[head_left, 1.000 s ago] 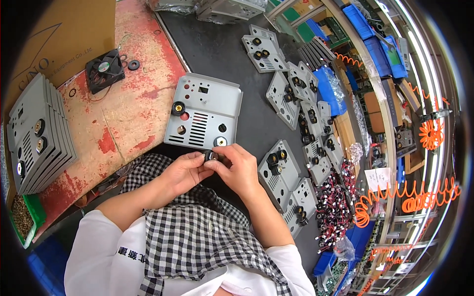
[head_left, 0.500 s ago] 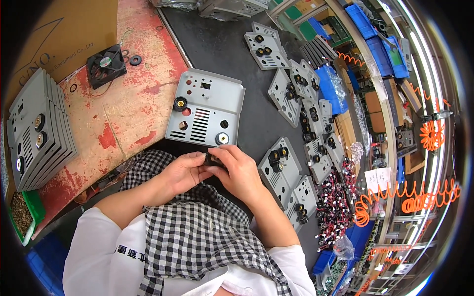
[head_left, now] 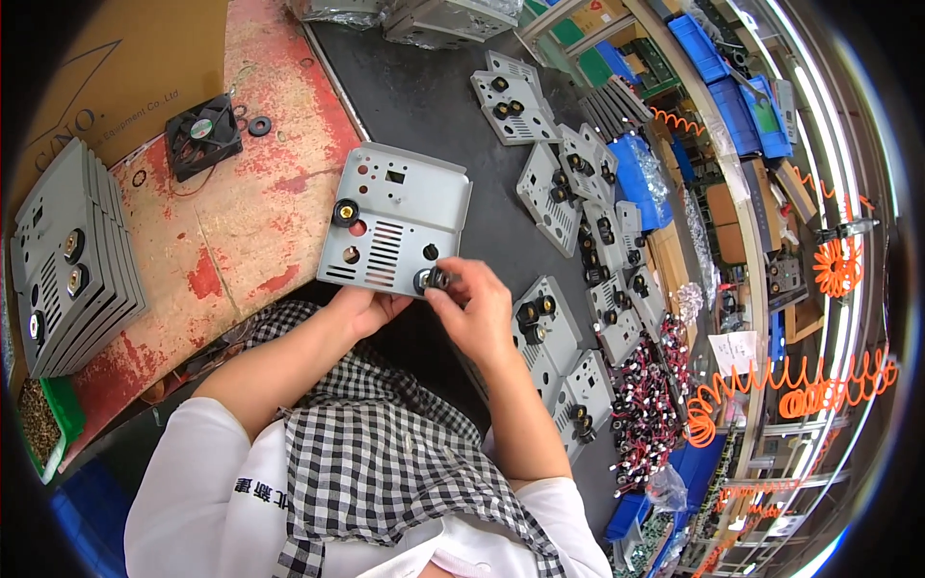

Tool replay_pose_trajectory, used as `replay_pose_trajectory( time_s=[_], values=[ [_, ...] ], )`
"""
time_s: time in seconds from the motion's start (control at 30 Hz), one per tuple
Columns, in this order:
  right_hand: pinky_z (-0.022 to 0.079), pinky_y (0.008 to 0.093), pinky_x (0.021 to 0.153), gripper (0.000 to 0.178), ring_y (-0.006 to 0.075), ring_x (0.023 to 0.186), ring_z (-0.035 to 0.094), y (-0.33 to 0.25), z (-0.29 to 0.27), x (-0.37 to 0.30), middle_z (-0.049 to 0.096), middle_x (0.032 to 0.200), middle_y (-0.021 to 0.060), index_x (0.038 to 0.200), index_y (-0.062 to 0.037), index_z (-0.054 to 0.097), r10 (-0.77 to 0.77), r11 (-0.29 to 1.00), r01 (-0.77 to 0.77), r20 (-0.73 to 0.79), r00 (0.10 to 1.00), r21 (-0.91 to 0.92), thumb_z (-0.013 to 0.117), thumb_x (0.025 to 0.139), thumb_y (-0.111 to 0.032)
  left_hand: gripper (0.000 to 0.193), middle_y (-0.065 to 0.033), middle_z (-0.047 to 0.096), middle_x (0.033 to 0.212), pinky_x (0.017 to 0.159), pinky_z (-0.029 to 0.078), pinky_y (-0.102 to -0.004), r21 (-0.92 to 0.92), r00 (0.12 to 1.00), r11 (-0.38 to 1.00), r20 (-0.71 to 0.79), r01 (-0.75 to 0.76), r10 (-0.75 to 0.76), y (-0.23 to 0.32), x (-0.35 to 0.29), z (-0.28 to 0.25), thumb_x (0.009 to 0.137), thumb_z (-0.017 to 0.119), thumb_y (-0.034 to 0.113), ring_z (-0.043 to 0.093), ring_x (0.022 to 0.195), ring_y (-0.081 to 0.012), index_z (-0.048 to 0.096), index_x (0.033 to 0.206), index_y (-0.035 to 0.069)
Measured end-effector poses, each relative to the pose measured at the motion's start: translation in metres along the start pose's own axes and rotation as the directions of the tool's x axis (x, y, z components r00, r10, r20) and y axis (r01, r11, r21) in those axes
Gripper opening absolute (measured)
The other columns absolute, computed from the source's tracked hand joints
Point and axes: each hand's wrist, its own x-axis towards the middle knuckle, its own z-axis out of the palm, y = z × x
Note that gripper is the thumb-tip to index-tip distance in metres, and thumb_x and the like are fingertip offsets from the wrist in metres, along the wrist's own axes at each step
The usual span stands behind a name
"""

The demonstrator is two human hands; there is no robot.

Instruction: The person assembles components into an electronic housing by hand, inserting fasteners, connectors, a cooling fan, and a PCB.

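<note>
A grey sheet-metal panel [head_left: 400,214] with slots and round holes lies before me, over the seam between the red worn tabletop and the black one. A black round socket with a brass centre [head_left: 345,213] sits at its left side. My right hand [head_left: 477,306] pinches a dark round connector part [head_left: 439,278] at the panel's near right corner, over the pale round fitting there. My left hand [head_left: 371,313] reaches under the panel's near edge, and its fingertips are hidden by the panel.
A stack of similar panels [head_left: 77,265] stands at left, near a black fan [head_left: 203,137] and a black ring [head_left: 259,126]. More fitted panels [head_left: 549,323] lie along the right side, beside a heap of red and black wires [head_left: 650,405] and a blue bin [head_left: 639,178].
My hands have parted. The right one moved up to the panel's near right corner with the dark part; the left one slid under the near edge. The view shifted slightly.
</note>
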Motion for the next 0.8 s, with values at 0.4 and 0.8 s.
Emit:
replay_pose_trajectory(
  time_s=[0.4, 0.8],
  values=[
    [0.054, 0.0278, 0.065, 0.034, 0.0163, 0.073, 0.065, 0.005, -0.006, -0.012, 0.063, 0.095, 0.0101, 0.107, -0.0007, 0.060, 0.236, 0.913, -0.293, 0.218, 0.947, 0.283, 0.070, 0.075, -0.004, 0.028, -0.0038, 0.061, 0.103, 0.082, 0.054, -0.0340, 0.087, 0.962, 0.987, 0.225, 0.137, -0.154, -0.003, -0.009, 0.020, 0.096, 0.038, 0.030, 0.061, 0.093, -0.0172, 0.054, 0.109, 0.011],
    [0.052, 0.0404, 0.065, 0.024, 0.0306, 0.073, 0.064, -0.023, 0.001, 0.049, 0.060, 0.083, 0.0135, 0.090, -0.0055, 0.059, -0.048, 0.736, 0.392, 0.535, 0.843, -0.552, 0.068, 0.067, -0.009, 0.028, -0.0015, 0.062, 0.101, 0.075, 0.056, -0.0334, 0.023, 0.979, 0.990, 0.143, 0.142, -0.143, -0.010, -0.009, 0.023, 0.096, 0.040, 0.036, 0.062, 0.089, -0.0160, 0.055, 0.107, 0.015]
  ],
)
